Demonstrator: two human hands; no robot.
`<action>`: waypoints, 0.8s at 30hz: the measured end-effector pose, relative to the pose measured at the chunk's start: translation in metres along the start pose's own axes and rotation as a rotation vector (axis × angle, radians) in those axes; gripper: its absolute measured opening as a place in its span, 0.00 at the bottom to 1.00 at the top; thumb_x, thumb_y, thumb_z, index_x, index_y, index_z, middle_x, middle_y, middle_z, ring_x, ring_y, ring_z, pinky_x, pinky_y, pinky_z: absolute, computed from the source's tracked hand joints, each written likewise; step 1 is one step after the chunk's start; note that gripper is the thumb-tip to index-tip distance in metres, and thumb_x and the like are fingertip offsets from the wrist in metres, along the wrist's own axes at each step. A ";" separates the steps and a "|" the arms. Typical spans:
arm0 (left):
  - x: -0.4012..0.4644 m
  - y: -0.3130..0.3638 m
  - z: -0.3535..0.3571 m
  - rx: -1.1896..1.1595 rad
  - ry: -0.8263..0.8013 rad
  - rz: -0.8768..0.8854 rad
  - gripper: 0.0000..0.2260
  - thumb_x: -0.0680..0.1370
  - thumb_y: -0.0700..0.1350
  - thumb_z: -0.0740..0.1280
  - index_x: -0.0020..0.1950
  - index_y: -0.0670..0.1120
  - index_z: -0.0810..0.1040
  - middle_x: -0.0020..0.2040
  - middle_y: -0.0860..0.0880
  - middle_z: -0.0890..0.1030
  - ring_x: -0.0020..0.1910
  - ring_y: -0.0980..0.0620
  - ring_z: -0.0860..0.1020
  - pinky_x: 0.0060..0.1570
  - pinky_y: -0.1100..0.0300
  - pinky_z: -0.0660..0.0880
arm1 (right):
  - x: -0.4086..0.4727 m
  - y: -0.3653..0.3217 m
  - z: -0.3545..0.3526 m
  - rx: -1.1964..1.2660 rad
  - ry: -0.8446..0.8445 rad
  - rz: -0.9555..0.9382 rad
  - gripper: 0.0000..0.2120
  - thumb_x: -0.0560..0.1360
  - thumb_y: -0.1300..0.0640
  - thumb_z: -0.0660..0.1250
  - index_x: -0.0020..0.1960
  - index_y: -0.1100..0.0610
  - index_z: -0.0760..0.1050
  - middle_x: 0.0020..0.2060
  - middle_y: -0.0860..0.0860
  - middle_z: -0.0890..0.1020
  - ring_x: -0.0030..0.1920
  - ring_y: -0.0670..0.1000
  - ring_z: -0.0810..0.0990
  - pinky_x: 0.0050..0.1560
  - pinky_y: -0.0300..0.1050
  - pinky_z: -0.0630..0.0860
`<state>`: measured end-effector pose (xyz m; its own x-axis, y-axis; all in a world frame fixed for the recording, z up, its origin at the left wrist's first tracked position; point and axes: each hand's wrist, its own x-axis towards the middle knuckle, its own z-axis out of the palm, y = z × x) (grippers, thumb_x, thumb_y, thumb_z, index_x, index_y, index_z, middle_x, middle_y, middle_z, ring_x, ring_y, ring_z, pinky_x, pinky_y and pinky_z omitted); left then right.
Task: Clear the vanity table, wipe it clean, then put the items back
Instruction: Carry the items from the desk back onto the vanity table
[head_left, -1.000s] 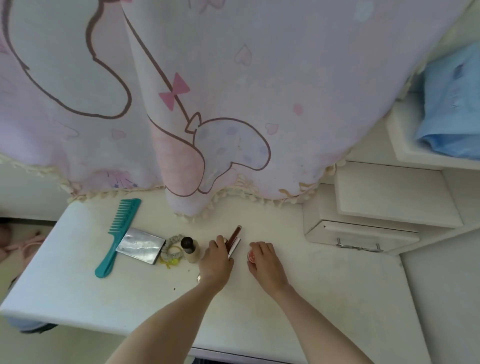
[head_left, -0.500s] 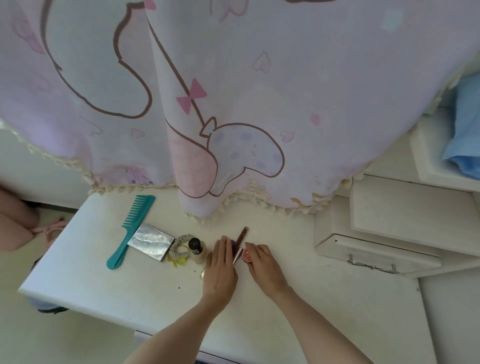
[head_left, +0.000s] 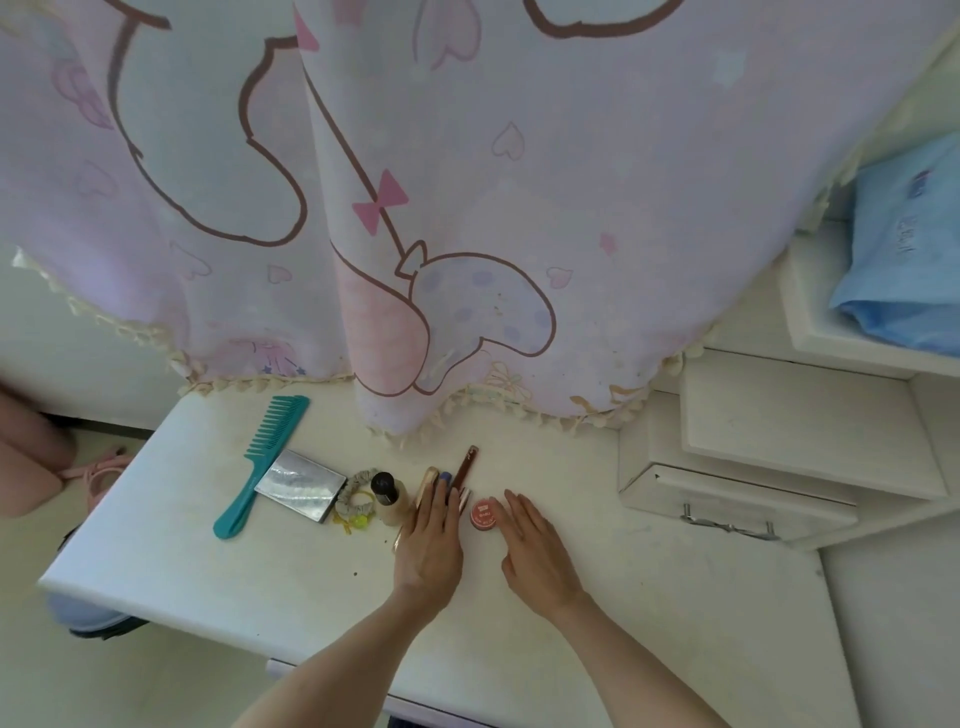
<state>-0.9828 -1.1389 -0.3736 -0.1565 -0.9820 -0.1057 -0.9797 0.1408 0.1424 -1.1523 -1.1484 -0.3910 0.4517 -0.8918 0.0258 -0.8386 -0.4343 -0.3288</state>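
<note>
Head view. Items in a row on the vanity table (head_left: 675, 597): comb (head_left: 260, 467), silver case (head_left: 301, 484), hair tie (head_left: 356, 501), small bottle (head_left: 387, 499), slim tubes (head_left: 465, 467), round red tin (head_left: 484, 512).

Left hand (head_left: 430, 545): flat, fingers straight, lying over the tubes, gripping nothing.

Right hand (head_left: 540, 551): flat on the table just beside the tin, holding nothing.

Step, as judged: either clearing not yet begun or items put back; cannot tell which. Clearing would call for a pinch on the tubes.

Containers: drawer box (head_left: 737, 499) at right, closed, contents hidden; shelf (head_left: 810, 332) holds a blue bag (head_left: 904, 260).

One comb (head_left: 262, 462), one bottle (head_left: 387, 498), one red tin (head_left: 483, 512), two hands (head_left: 430, 545).
</note>
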 end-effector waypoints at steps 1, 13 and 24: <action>0.000 -0.001 0.000 0.018 -0.032 0.005 0.25 0.71 0.42 0.54 0.68 0.40 0.66 0.67 0.41 0.73 0.67 0.44 0.68 0.62 0.50 0.70 | -0.004 0.000 -0.001 -0.015 0.001 0.026 0.42 0.54 0.60 0.77 0.67 0.57 0.67 0.62 0.57 0.77 0.61 0.57 0.76 0.56 0.48 0.76; 0.016 0.025 -0.045 0.087 0.004 0.407 0.33 0.66 0.48 0.74 0.69 0.42 0.70 0.66 0.43 0.74 0.64 0.44 0.73 0.60 0.48 0.70 | -0.057 -0.015 -0.024 -0.200 0.202 0.536 0.35 0.54 0.57 0.78 0.61 0.58 0.77 0.58 0.59 0.79 0.57 0.59 0.79 0.53 0.52 0.77; -0.045 0.102 -0.094 0.224 0.066 1.178 0.29 0.81 0.51 0.51 0.76 0.45 0.40 0.77 0.45 0.45 0.75 0.46 0.45 0.72 0.49 0.44 | -0.181 -0.125 -0.051 -0.399 0.392 1.368 0.31 0.62 0.50 0.75 0.63 0.58 0.75 0.60 0.61 0.78 0.59 0.65 0.76 0.56 0.59 0.74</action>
<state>-1.0638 -1.0926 -0.2619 -0.9708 -0.2385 0.0263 -0.2396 0.9692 -0.0570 -1.1442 -0.9390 -0.3067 -0.7961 -0.5758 0.1861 -0.5908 0.8061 -0.0334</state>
